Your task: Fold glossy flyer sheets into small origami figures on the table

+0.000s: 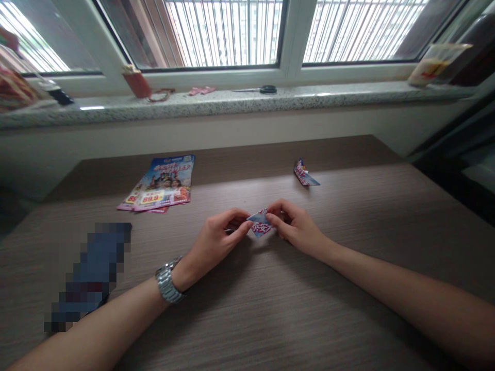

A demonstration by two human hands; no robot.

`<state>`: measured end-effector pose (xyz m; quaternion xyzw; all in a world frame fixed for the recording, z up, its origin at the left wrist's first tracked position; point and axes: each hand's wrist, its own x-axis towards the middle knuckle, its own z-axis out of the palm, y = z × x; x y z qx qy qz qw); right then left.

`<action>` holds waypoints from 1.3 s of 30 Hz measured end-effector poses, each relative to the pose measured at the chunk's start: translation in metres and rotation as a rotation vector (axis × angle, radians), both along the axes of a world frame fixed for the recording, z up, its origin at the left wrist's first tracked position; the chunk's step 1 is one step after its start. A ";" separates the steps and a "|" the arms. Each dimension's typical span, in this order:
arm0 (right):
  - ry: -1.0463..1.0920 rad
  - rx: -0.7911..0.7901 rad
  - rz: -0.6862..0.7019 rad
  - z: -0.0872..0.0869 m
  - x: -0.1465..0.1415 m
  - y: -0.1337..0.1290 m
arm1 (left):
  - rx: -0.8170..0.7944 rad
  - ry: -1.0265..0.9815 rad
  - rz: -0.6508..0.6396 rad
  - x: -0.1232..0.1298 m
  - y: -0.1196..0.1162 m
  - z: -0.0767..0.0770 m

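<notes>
A small folded piece of printed paper (261,228), blue-grey with a red and white pattern, is held just above the middle of the table. My left hand (221,238) pinches its left corner between thumb and fingers. On the opposite side, my right hand (296,226) grips the upper right part, with the fingertips partly hidden. Beyond my right hand lies a second folded paper piece (302,174), printed in similar colours, with points sticking up and out.
Several printed flyers (166,180) are stacked at the table's back left. A blurred-out dark blue object (93,273) lies beside my left forearm. On the stone windowsill (232,103) are scissors (266,89), pink pieces (201,90), a red box (137,84) and a plastic cup (435,67).
</notes>
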<state>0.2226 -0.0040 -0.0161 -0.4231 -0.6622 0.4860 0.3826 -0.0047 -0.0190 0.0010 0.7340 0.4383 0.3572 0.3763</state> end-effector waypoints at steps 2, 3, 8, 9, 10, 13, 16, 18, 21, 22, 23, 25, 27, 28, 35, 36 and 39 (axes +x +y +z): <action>0.011 -0.010 0.001 -0.001 0.000 0.000 | 0.003 -0.002 0.003 0.000 0.000 0.001; 0.013 -0.011 0.001 -0.001 0.000 0.000 | 0.007 -0.003 0.005 0.000 0.000 0.001; -0.014 0.007 0.032 -0.004 0.001 0.000 | 0.059 0.003 0.051 -0.001 0.001 0.001; -0.023 0.007 0.046 -0.004 0.002 -0.001 | 0.063 0.001 0.054 -0.001 0.001 0.001; -0.032 0.009 0.057 -0.004 0.002 -0.001 | 0.064 -0.003 0.055 -0.002 0.001 0.001; -0.055 0.018 0.077 -0.006 0.002 -0.001 | 0.056 -0.009 0.054 -0.001 0.001 0.001; -0.066 0.024 0.095 -0.008 0.002 -0.001 | 0.059 -0.001 0.060 -0.002 0.001 0.001; -0.071 0.028 0.103 -0.008 0.002 -0.001 | 0.070 0.006 0.063 -0.002 0.001 0.001; -0.075 0.028 0.110 -0.006 0.002 -0.001 | 0.092 0.022 0.061 -0.002 0.002 0.002; -0.075 0.026 0.113 -0.005 0.002 -0.002 | 0.095 0.026 0.056 -0.002 0.002 0.002; -0.076 0.026 0.115 -0.003 0.002 -0.002 | 0.096 0.029 0.049 -0.002 0.001 0.003; -0.081 0.028 0.117 -0.001 0.002 -0.003 | 0.104 0.035 0.031 -0.001 0.001 0.004; -0.096 0.035 0.115 0.000 0.002 -0.003 | 0.128 0.048 0.010 0.000 0.000 0.005; -0.103 0.041 0.114 0.001 0.002 -0.004 | 0.143 0.056 0.001 0.000 -0.001 0.006; -0.088 0.074 0.152 0.002 0.001 -0.004 | 0.218 0.083 -0.031 0.001 0.001 0.003; -0.084 0.071 0.155 0.002 0.000 -0.004 | 0.217 0.081 -0.031 0.000 0.001 0.003; -0.079 0.064 0.160 0.002 0.000 -0.004 | 0.218 0.073 -0.034 -0.001 0.001 0.001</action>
